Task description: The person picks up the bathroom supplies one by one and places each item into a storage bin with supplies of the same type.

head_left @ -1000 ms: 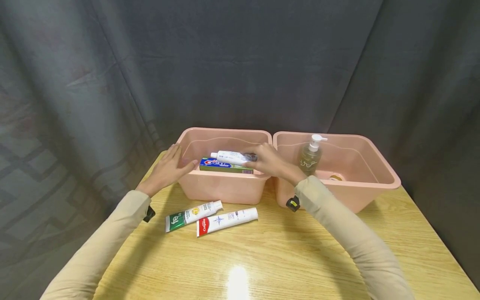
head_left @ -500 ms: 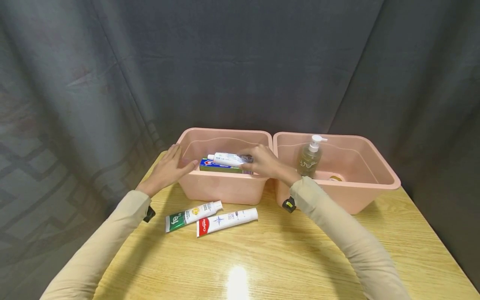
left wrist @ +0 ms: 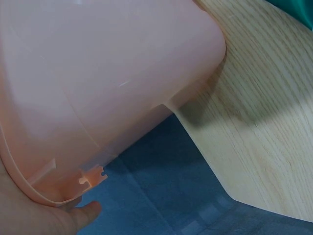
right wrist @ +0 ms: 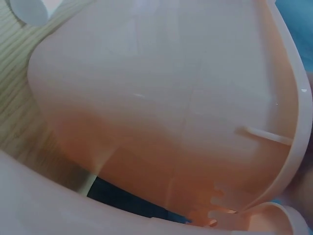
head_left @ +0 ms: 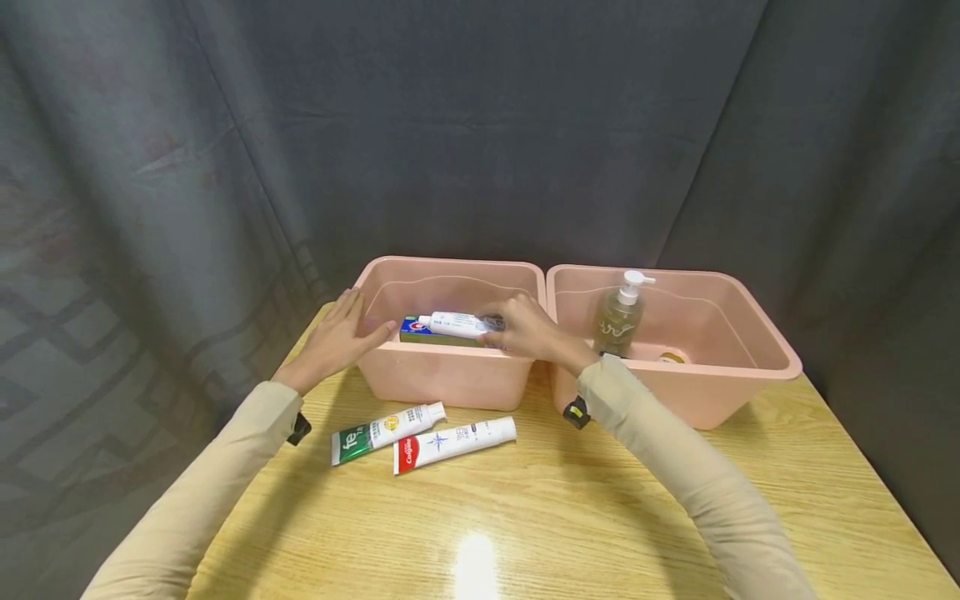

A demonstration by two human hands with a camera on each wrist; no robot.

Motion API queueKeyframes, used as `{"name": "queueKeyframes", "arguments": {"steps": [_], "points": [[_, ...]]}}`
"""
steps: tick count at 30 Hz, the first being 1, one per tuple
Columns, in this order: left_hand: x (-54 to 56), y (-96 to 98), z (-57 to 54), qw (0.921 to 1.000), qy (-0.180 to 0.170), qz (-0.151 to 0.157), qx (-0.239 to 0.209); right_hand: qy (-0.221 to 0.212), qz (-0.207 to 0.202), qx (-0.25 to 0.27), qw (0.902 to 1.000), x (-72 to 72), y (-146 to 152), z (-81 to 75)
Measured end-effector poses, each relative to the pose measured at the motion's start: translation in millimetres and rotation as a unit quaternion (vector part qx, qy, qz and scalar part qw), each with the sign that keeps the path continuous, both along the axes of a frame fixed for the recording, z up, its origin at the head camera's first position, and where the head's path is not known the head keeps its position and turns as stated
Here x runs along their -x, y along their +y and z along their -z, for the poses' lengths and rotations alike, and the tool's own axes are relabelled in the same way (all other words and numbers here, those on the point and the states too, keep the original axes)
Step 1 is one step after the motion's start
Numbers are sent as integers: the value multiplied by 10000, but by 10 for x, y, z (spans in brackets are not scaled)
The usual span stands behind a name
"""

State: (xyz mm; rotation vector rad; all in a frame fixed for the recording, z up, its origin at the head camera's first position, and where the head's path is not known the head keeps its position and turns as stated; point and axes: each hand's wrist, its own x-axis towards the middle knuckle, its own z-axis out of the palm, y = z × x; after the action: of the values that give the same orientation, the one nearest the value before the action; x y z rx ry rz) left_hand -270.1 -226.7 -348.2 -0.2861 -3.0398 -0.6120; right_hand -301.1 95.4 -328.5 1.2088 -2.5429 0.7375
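Leftmost, just left of the centre of the head view, the left hand (head_left: 330, 342) rests on the end rim of the left bin (head_left: 450, 375), fingers extended and clasping no loose item; the left wrist view shows it at the lower left, against that rim. Below the bin, left of centre in the lower half, a green-and-white tube (head_left: 386, 432) and a red-and-white tube (head_left: 456, 444) lie aslant on the table (head_left: 600, 517), close together. Near the middle of the frame, inside the left bin by its front wall, sits a blue-and-green box (head_left: 431, 338), and over it is the white tube (head_left: 456, 324), its cap pointing left; whether the two touch I cannot tell. This tube looks light and probably gives under a squeeze, with smooth, slightly slippery skin but little to break; its flat tail should be the surest place to pinch, since pressing the middle could bulge it. Just right of centre, the right hand (head_left: 528, 329) pinches it at that tail end, so most of the body and the cap extend leftward beyond the fingers. Farther right stands the right bin (head_left: 697, 392), with a pump bottle (head_left: 618, 321) and a small tan-topped item (head_left: 671, 357), mostly hidden by the front wall.
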Motion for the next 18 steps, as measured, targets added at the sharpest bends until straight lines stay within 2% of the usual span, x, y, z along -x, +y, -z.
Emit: {"name": "queueKeyframes", "arguments": {"steps": [9,18], "points": [[-11,3,-3,10000,10,15,-8,-28,169,-257,9995,14,-28,34],[-17,-1,-14,10000,39,39,21,-165,200,-284,9993,8,-36,36]]}}
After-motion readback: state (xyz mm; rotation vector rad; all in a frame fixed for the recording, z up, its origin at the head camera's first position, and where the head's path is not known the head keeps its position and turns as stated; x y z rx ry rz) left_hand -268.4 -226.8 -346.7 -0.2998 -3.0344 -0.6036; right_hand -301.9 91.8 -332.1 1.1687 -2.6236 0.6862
